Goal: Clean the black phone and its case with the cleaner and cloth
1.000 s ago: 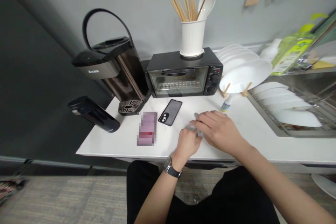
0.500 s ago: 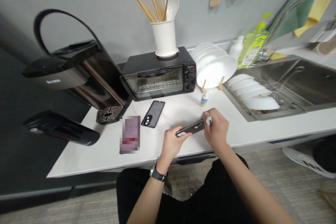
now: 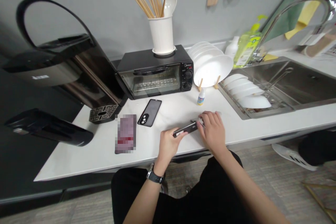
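Note:
My left hand [image 3: 169, 142] is closed around the left end of a dark smartphone [image 3: 186, 129], which is tilted so that its thin edge faces me. At the phone's other end, my right hand [image 3: 213, 131] has its fingers bent over and pressed together. A thin pale piece [image 3: 219, 113] sticks out past the right fingertips; its kind is hard to make out. Left of the hands, a dark phone case [image 3: 150, 112] with camera cutouts lies on the white counter [image 3: 91, 161]. Beside it is a blurred-out purple and red flat item [image 3: 126, 133]. A small white bottle [image 3: 201, 97] stands behind the phone.
A toaster oven [image 3: 154, 73] carries a white utensil holder [image 3: 161, 35]. A drinks machine [image 3: 86, 73] and a dark flask [image 3: 55, 127] stand left. On the right are racked plates [image 3: 211, 70], soap [image 3: 246, 47] and a sink [image 3: 309, 84] with bowls. Someone's shoe [image 3: 294, 155] shows below.
My right hand has gone from pinching upright at the phone's end to lying flatter over it. The left hand keeps its hold. The whole view has shifted slightly.

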The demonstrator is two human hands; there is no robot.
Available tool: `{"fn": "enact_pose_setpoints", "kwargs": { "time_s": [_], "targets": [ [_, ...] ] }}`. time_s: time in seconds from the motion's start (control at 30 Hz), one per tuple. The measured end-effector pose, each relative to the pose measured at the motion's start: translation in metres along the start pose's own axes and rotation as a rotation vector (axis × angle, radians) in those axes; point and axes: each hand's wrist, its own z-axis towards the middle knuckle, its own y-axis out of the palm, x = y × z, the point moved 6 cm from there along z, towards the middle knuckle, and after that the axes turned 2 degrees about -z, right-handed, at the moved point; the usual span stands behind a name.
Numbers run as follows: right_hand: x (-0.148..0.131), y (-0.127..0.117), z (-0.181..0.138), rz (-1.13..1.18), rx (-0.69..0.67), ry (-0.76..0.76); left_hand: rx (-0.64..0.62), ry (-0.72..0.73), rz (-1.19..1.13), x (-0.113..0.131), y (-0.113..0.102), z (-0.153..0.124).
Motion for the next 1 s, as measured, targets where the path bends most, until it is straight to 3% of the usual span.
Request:
{"fn": "enact_pose_setpoints", "kwargs": {
  "time_s": [0.07, 0.2, 0.27, 0.4, 0.47, 0.6, 0.73, 0.87, 1.0],
  "targets": [
    [-0.010, 0.002, -0.003, 0.028, -0.014, -0.006, -0.010, 0.037, 0.037, 0.001, 0.000, -0.001],
    [-0.062, 0.014, -0.014, 0.158, -0.159, -0.299, -0.012, 0.097, 0.081, 0.000, -0.002, -0.003],
    [-0.058, 0.013, -0.014, 0.130, -0.152, -0.356, -0.001, 0.088, 0.092, -0.001, -0.002, -0.004],
    [-0.005, -0.003, -0.004, -0.018, -0.051, -0.255, -0.015, 0.100, 0.039, 0.005, -0.001, -0.006],
    [0.006, -0.008, -0.004, -0.014, -0.030, -0.251, -0.047, 0.141, 0.026, 0.008, -0.002, -0.007],
    [-0.007, -0.003, -0.017, 0.113, -0.064, -0.317, -0.169, 0.269, 0.136, 0.007, -0.004, -0.014],
    [0.000, 0.008, -0.031, 0.091, -0.135, -0.173, -0.266, 0.343, 0.363, 0.002, -0.007, -0.025],
    [0.005, 0.018, -0.037, -0.008, -0.209, -0.043, -0.366, 0.267, 0.387, 0.000, -0.010, -0.030],
    [-0.042, 0.030, -0.038, 0.041, -0.269, -0.041, -0.373, 0.140, 0.220, -0.003, -0.017, -0.030]
  ]
}}
